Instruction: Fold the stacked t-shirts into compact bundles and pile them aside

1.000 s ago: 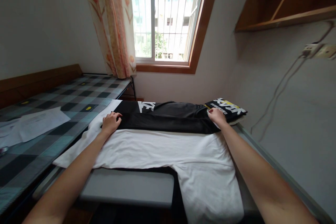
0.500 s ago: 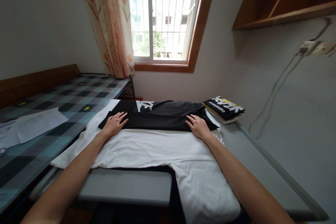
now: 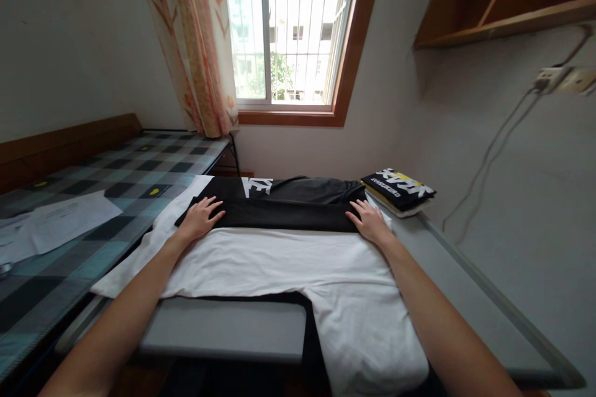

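White-and-black shirt [image 3: 279, 260] is lying across the grey table [image 3: 223, 329], one sleeve overhanging its near edge; left hand [image 3: 200, 218] and right hand [image 3: 370, 220] are pressing its black fold, fingers spread, gripping nothing. Beyond the right hand, folded garment [image 3: 398, 191] is resting; papers [image 3: 60, 223] are lying on the checked bed [image 3: 181, 155].

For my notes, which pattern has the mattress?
The mattress has black, grey and blue-green checks, best in the head view.

The black-and-white shirt [image 3: 279, 260] lies partly folded on the grey table [image 3: 444, 263].
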`<state>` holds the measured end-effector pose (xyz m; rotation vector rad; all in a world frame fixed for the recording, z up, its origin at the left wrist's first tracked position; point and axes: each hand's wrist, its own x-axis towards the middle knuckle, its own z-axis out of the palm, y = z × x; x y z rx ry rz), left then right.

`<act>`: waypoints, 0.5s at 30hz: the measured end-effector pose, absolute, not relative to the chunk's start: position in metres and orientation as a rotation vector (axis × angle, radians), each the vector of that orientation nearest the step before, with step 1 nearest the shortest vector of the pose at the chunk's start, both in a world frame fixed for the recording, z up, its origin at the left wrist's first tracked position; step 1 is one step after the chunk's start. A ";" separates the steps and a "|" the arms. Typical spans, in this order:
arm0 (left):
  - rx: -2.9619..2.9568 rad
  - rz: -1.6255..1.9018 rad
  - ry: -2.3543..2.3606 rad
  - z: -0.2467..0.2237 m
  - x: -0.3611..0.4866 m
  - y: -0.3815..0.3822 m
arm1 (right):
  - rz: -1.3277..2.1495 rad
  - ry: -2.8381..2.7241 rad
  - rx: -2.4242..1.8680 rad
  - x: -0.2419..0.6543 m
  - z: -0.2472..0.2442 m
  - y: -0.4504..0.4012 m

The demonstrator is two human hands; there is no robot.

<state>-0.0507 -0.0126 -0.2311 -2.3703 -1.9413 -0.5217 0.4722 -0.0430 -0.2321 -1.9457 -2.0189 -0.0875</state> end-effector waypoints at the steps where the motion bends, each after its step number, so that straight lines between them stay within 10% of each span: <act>1: -2.400 -0.585 -1.889 -0.229 -0.049 -0.015 | -0.149 -2.005 -1.885 0.472 -0.229 -0.046; 15: -2.841 -0.703 -1.414 -0.208 -0.018 -0.038 | -0.021 -2.331 -1.599 0.456 -0.208 -0.073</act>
